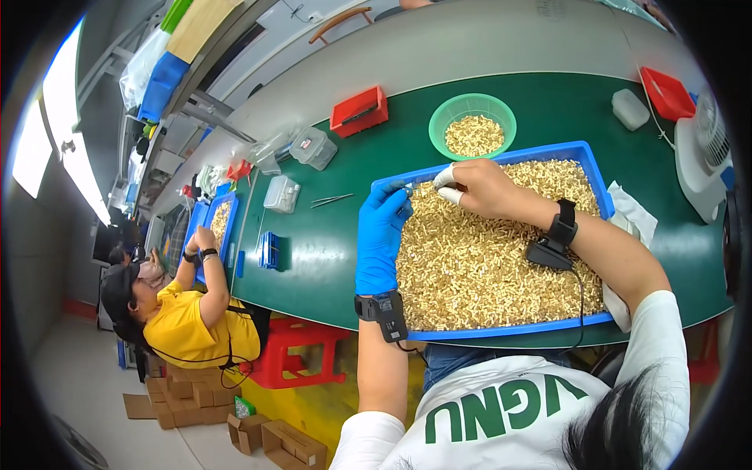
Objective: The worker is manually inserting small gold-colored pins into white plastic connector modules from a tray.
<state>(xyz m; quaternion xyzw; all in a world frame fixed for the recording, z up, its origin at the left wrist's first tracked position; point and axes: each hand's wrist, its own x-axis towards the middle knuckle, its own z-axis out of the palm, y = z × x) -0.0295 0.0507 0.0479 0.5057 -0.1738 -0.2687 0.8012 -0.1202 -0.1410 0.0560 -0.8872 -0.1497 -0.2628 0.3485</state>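
Note:
A blue tray (501, 335) lies in front of me, filled with a thick layer of small brass-coloured metal pieces (493, 258). My left hand (381, 235), in a blue glove, is over the tray's left edge. Its thumb and fingertips are pinched together, with a tiny light speck showing at the tips, too small to name. My right hand (479, 188) is over the tray's far part, with white covers on its fingertips. Those fingers are curled together close to the left fingertips; whatever they hold, if anything, is hidden.
Beyond the tray stands a green basket (433, 129) holding more brass-coloured pieces. Red bins (359, 113), clear plastic boxes (282, 194), tweezers (333, 200) and a blue rack (269, 251) lie leftward. A white fan (699, 164) and cloth (633, 215) are rightward. A co-worker (196, 313) sits left.

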